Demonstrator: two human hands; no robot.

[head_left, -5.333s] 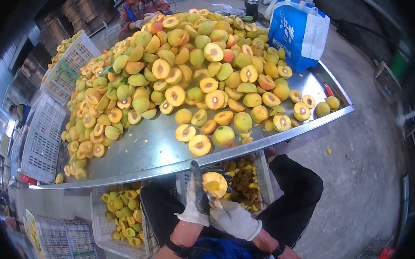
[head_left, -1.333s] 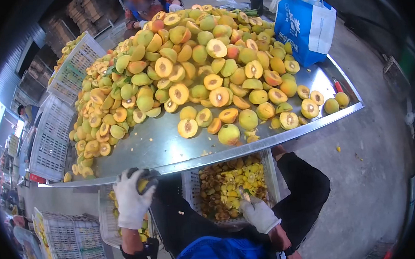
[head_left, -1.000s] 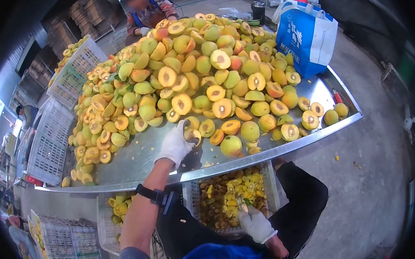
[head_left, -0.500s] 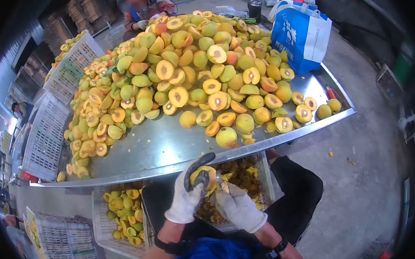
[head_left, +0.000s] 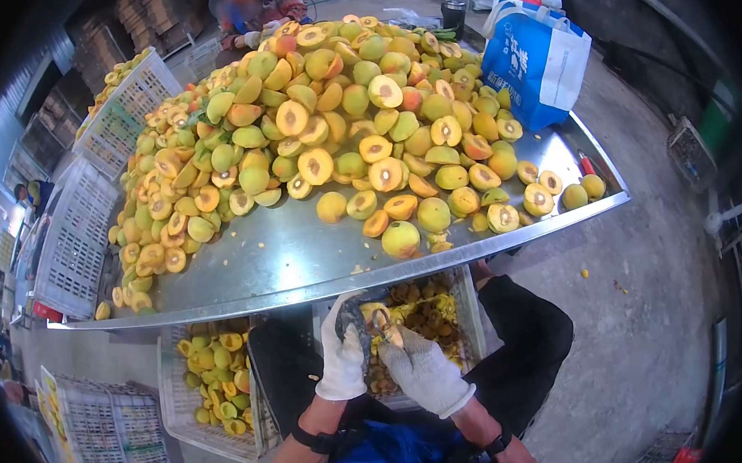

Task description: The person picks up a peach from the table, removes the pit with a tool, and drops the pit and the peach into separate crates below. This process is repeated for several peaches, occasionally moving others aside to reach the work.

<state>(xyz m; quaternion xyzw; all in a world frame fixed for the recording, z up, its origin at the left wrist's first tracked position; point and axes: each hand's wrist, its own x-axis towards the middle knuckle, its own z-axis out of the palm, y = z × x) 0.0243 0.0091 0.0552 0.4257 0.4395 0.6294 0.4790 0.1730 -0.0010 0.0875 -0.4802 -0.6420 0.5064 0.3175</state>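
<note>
Both my hands wear white gloves and meet over a crate, just below the front edge of the metal table [head_left: 307, 294]. My left hand [head_left: 343, 347], its fingertips dark, is wrapped round a halved peach [head_left: 375, 310]. In my right hand [head_left: 422, 367] is a small tool with a metal ring [head_left: 380, 320], which touches the fruit. Beneath them a crate [head_left: 473, 310] holds yellow scraps and brown pits. A large heap of halved peaches [head_left: 315, 167] covers much of the table.
Left of my legs stands a crate of peach halves [head_left: 172, 400]. White crates [head_left: 74, 231] line the left side. A blue and white bag [head_left: 525, 66], a red-handled tool [head_left: 587, 165] and a dark cup [head_left: 453, 15] are on the right. Another person [head_left: 257, 11] sits behind the heap.
My left hand has turned, and its fingers are more upright round the fruit. The metal ring shows more clearly now. The whole view has shifted slightly.
</note>
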